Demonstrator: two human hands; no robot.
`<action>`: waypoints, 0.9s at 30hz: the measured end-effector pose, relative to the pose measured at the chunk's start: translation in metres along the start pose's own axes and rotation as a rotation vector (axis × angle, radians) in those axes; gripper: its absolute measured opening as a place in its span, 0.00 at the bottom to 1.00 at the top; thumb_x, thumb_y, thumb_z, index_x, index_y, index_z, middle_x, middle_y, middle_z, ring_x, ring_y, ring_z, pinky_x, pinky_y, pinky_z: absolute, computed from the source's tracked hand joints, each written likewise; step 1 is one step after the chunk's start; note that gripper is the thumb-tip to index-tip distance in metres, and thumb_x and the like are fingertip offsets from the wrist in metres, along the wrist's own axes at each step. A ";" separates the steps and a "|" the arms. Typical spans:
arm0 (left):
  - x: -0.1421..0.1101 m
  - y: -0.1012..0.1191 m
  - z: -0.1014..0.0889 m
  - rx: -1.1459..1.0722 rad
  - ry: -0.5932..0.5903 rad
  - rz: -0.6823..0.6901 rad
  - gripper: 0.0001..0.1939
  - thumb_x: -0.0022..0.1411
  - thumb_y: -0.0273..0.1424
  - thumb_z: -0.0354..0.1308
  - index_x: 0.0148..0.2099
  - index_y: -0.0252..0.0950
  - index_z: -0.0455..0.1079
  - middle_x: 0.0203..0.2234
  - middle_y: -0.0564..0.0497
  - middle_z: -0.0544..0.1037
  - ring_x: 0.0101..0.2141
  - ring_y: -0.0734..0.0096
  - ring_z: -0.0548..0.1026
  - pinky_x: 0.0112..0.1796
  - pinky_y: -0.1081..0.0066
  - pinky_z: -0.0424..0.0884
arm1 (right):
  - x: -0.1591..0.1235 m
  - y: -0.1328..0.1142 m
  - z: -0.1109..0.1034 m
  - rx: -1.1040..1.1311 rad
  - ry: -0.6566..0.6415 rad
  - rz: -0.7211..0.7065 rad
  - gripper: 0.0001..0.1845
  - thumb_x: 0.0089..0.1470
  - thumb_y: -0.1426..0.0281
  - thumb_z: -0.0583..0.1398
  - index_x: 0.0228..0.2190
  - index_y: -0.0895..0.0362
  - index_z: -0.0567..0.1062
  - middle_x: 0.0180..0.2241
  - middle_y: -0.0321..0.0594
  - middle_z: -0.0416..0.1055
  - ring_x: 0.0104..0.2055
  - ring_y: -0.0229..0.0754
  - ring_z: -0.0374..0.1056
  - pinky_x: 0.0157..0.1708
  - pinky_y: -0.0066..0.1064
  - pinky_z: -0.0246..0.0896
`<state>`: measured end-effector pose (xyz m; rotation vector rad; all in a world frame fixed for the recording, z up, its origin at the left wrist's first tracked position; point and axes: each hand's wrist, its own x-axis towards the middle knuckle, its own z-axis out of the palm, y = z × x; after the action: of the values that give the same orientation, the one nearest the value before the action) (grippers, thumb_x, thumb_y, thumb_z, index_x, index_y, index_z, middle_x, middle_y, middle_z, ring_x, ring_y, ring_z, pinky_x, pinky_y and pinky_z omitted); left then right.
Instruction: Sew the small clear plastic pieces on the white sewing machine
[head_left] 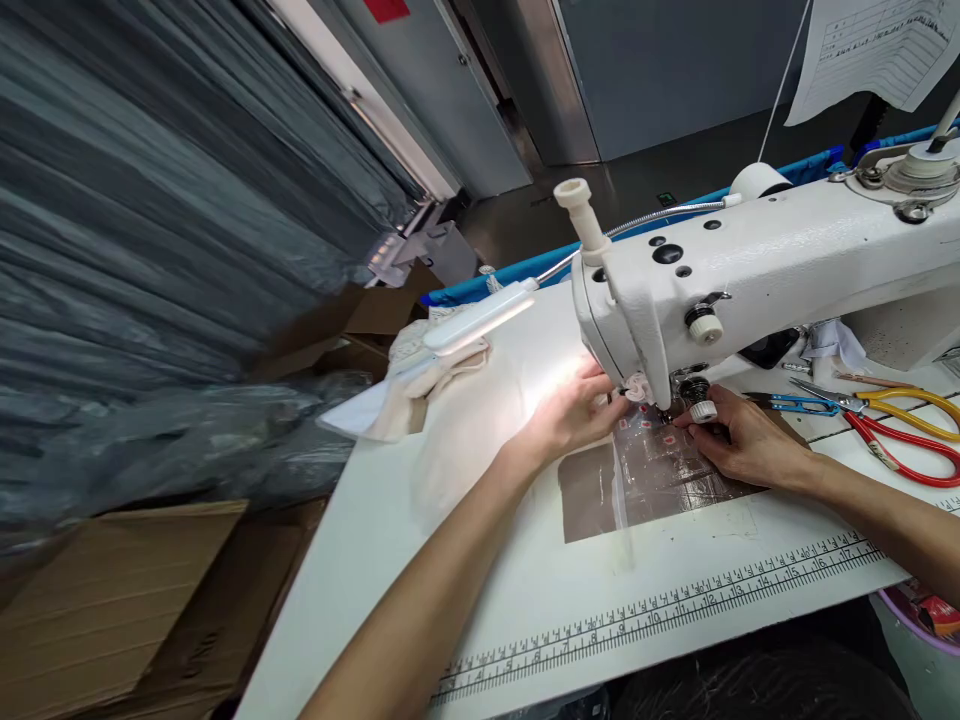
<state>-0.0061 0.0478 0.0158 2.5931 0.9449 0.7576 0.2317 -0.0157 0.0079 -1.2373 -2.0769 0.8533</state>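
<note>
A white sewing machine stands over the table, its needle area just above a brown plate partly covered with clear plastic. My left hand is left of the needle, under the lamp's glare, with thumb and fingers pinched together. Beside its fingertips is a small pale pink, bunched piece; whether the fingers grip it is unclear. My right hand is right of the presser foot, fingers curled close to a white tension knob. What its fingertips hold, if anything, is hidden.
Yellow-handled scissors, red-handled scissors and blue thread snips lie at right. A lamp hangs above pale cloth. A ruler strip follows the table's front edge. Cardboard boxes stand at left.
</note>
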 end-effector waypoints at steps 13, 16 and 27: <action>-0.028 0.007 0.018 -0.201 -0.166 0.042 0.09 0.69 0.35 0.56 0.42 0.40 0.78 0.39 0.47 0.74 0.42 0.66 0.73 0.42 0.63 0.75 | -0.005 0.006 0.007 -0.061 -0.002 -0.093 0.18 0.58 0.71 0.53 0.42 0.58 0.80 0.40 0.46 0.71 0.35 0.40 0.67 0.37 0.34 0.63; -0.028 0.016 0.011 -0.083 -0.157 0.091 0.11 0.72 0.33 0.50 0.41 0.38 0.74 0.40 0.47 0.76 0.43 0.66 0.74 0.47 0.59 0.71 | -0.007 0.003 0.007 -0.059 -0.024 -0.122 0.17 0.59 0.69 0.53 0.44 0.57 0.80 0.40 0.47 0.71 0.38 0.43 0.68 0.40 0.36 0.64; -0.029 0.049 -0.008 0.035 -0.212 0.096 0.12 0.71 0.27 0.44 0.45 0.37 0.70 0.32 0.51 0.78 0.33 0.70 0.74 0.41 0.63 0.69 | -0.008 -0.024 0.016 0.007 -0.120 -0.056 0.07 0.58 0.71 0.55 0.30 0.56 0.72 0.29 0.41 0.73 0.31 0.40 0.68 0.33 0.33 0.63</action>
<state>-0.0042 -0.0073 0.0316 2.6998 0.7818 0.4791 0.2098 -0.0352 0.0145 -1.1436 -2.1902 0.9294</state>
